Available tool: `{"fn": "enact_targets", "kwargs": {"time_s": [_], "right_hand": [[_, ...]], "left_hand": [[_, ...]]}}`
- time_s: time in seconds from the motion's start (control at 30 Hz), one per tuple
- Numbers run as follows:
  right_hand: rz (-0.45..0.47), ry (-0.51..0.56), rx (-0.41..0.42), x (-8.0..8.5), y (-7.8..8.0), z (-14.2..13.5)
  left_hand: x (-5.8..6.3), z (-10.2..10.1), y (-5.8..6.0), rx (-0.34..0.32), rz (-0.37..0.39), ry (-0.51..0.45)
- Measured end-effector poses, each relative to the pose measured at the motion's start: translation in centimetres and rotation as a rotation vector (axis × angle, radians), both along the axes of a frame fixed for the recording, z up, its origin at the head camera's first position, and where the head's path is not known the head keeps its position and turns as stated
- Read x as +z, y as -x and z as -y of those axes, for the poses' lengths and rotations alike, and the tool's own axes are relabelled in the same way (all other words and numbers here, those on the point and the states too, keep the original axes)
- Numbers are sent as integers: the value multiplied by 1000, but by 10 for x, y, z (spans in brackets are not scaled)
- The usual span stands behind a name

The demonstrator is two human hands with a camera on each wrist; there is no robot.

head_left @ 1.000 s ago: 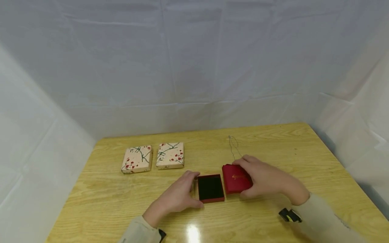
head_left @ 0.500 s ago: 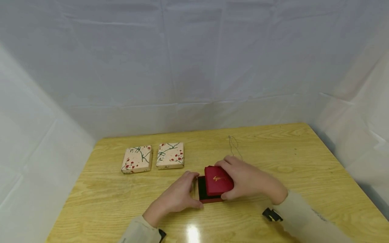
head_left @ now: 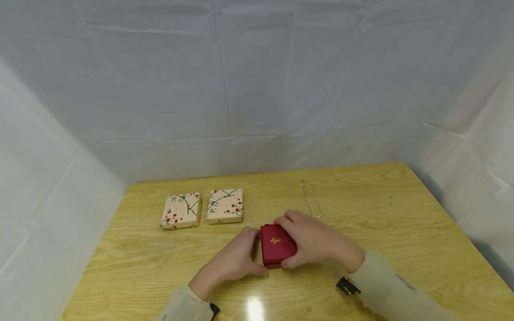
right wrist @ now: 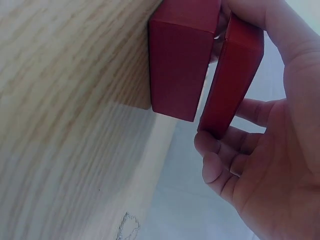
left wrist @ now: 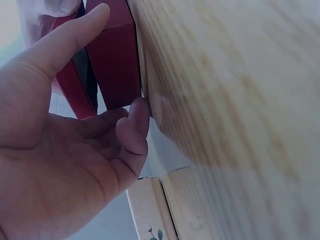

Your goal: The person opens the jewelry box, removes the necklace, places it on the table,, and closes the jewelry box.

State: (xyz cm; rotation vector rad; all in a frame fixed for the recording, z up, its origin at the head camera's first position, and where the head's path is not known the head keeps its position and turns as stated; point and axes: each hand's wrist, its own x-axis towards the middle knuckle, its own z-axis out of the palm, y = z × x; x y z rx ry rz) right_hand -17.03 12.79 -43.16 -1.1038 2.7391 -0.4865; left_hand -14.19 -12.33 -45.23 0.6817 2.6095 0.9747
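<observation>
My right hand [head_left: 311,238] grips a red box lid [head_left: 277,244] with gold lettering, thumb at the near side and fingers at the far side. The lid is held over the red box base [head_left: 274,266], which stands on the table. A narrow gap separates lid and base in the right wrist view, where the lid [right wrist: 232,75] tilts slightly. My left hand [head_left: 237,256] holds the base from the left, thumb at its near side and fingertips at its far corner. In the left wrist view the base [left wrist: 117,60] sits between thumb and fingers. The lid covers the base's black inside from above.
Two cream boxes with red blossoms, the left one [head_left: 181,211] and the right one [head_left: 225,205], lie at the back left of the wooden table [head_left: 132,263]. A thin silver necklace [head_left: 319,215] lies behind my right hand. White cloth [head_left: 257,89] hangs around the table.
My right hand has carried the lid leftward from beside the base to over it, then lowered it. More of the necklace shows. My left hand and the base have stayed in place.
</observation>
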Motion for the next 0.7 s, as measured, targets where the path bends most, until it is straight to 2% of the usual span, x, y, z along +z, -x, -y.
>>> {"fn": "enact_targets", "kwargs": {"time_s": [0.5, 0.7], "right_hand": [[-29, -10, 16, -3, 0, 4], [19, -13, 10, -3, 0, 5]], "left_hand": [[2, 0, -1, 9, 25, -26], [1, -1, 0, 5, 41, -68]]}}
